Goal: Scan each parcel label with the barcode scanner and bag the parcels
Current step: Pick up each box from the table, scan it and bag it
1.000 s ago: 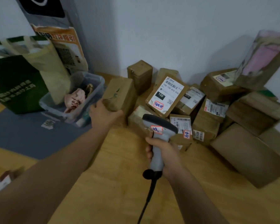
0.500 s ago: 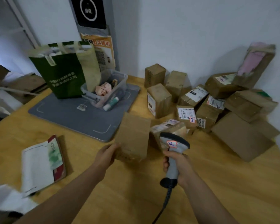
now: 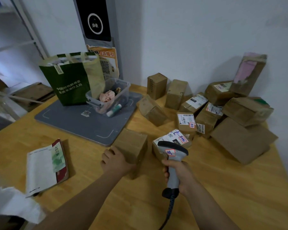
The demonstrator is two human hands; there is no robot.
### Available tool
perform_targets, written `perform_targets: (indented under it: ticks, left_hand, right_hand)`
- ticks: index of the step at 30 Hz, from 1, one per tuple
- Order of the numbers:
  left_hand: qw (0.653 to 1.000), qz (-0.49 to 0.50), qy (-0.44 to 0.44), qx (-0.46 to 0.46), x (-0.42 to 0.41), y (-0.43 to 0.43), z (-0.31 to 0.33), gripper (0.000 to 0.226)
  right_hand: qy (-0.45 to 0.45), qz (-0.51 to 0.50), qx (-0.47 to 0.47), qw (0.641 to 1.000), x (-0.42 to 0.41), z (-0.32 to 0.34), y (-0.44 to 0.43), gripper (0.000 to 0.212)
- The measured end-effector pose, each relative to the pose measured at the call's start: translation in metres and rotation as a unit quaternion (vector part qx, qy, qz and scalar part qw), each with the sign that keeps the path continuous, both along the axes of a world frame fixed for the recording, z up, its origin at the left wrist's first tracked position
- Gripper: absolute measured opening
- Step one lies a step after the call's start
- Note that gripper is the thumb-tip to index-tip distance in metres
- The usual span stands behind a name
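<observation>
Fingers (image 3: 106, 156) of left hand (image 3: 116, 161) grasp near edge of brown parcel (image 3: 131, 145), centre frame, no label showing. Right hand (image 3: 181, 175) clenched round barcode scanner (image 3: 172, 151) handle. Risks: label hidden underneath, scan fails; beam could catch labelled parcel (image 3: 173, 138) just behind instead. Green bag (image 3: 70, 80) upper left.

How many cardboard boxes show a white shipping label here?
5 labelled boxes: one behind the barcode scanner, three clustered just beyond it, one at the back beside the pink-topped box. Others may hide labels.
</observation>
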State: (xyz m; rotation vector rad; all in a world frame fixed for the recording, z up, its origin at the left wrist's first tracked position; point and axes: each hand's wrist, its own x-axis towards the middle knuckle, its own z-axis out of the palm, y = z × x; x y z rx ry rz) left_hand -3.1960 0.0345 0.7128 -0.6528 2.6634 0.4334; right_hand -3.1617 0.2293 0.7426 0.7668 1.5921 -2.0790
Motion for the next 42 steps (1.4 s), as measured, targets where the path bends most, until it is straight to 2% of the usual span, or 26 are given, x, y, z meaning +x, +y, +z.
perform_targets:
  ticks: [2, 3, 4, 6, 7, 8, 10, 12, 14, 15, 16, 18, 20, 22, 23, 25, 28, 31, 37, 42]
  left_hand:
    - [0.999, 0.012, 0.018, 0.042, -0.006, -0.012, 0.003, 0.123]
    - [0.994, 0.035, 0.021, 0.106, -0.008, -0.019, 0.006, 0.115]
    - [0.977, 0.069, 0.024, 0.198, -0.011, -0.028, 0.008, 0.105]
    - [0.921, 0.124, -0.006, 0.370, -0.007, -0.040, 0.017, 0.078]
    - [0.907, 0.145, -0.028, 0.395, -0.005, -0.046, 0.019, 0.070]
    - [0.904, 0.157, -0.030, 0.397, -0.005, -0.051, 0.018, 0.066]
    - [0.910, 0.179, 0.045, 0.371, -0.006, -0.057, 0.013, 0.060]
    - [0.945, 0.130, 0.119, 0.275, -0.008, -0.051, 0.015, 0.067]
    - [0.988, 0.004, 0.075, 0.139, -0.006, -0.035, 0.015, 0.092]
    - [0.996, -0.034, 0.031, 0.079, -0.004, -0.026, 0.015, 0.105]
    - [0.998, -0.049, -0.006, 0.037, -0.004, -0.019, 0.013, 0.114]
    - [0.999, -0.044, -0.029, 0.001, -0.005, -0.015, 0.013, 0.117]
    - [0.999, -0.037, -0.022, 0.020, -0.011, -0.025, 0.016, 0.107]
    - [0.993, -0.003, 0.000, 0.121, -0.015, -0.042, 0.021, 0.099]
    - [0.978, 0.040, 0.021, 0.206, -0.016, -0.050, 0.022, 0.092]
    - [0.924, 0.104, 0.081, 0.359, -0.010, -0.057, 0.024, 0.066]
    - [0.881, 0.131, 0.122, 0.437, -0.005, -0.064, 0.022, 0.045]
    - [0.858, 0.142, 0.140, 0.474, -0.004, -0.070, 0.022, 0.042]
    - [0.876, 0.115, 0.173, 0.436, -0.004, -0.078, 0.026, 0.050]
    - [0.871, 0.119, 0.181, 0.441, -0.005, -0.082, 0.025, 0.051]
  right_hand:
    - [0.006, 0.007, 0.002, 1.000, 0.000, 0.001, 0.002, 0.014]
    - [0.009, 0.010, 0.003, 1.000, 0.001, 0.001, 0.003, 0.013]
    - [0.011, 0.013, 0.003, 1.000, 0.001, 0.000, 0.003, 0.012]
    - [0.012, 0.016, 0.001, 1.000, 0.001, 0.000, 0.002, 0.011]
    - [0.010, 0.017, -0.001, 1.000, 0.001, 0.000, 0.001, 0.011]
    - [0.008, 0.017, -0.004, 1.000, 0.001, 0.000, 0.000, 0.011]
    - [0.006, 0.021, -0.007, 1.000, 0.000, 0.000, -0.002, 0.010]
    - [0.008, 0.028, -0.008, 1.000, 0.000, 0.001, -0.004, 0.009]
    - [0.010, 0.033, -0.004, 0.999, 0.000, 0.002, -0.006, 0.009]
    - [0.009, 0.034, -0.003, 0.999, 0.000, 0.002, -0.008, 0.010]
    - [0.006, 0.036, -0.004, 0.999, 0.000, 0.003, -0.010, 0.010]
    - [0.003, 0.041, -0.005, 0.999, 0.002, 0.004, -0.013, 0.010]
    - [0.002, 0.045, -0.003, 0.999, 0.003, 0.006, -0.013, 0.011]
    - [0.006, 0.055, -0.001, 0.998, 0.004, 0.009, -0.012, 0.011]
    - [0.008, 0.062, -0.002, 0.998, 0.005, 0.011, -0.013, 0.011]
    - [0.012, 0.076, -0.005, 0.997, 0.007, 0.016, -0.017, 0.012]
    - [0.018, 0.093, -0.002, 0.996, 0.007, 0.023, -0.024, 0.014]
    - [0.030, 0.117, 0.015, 0.993, 0.009, 0.027, -0.030, 0.015]
    - [0.054, 0.160, 0.063, 0.984, 0.017, 0.035, -0.039, 0.012]
    - [0.071, 0.173, 0.092, 0.978, 0.019, 0.041, -0.040, 0.011]
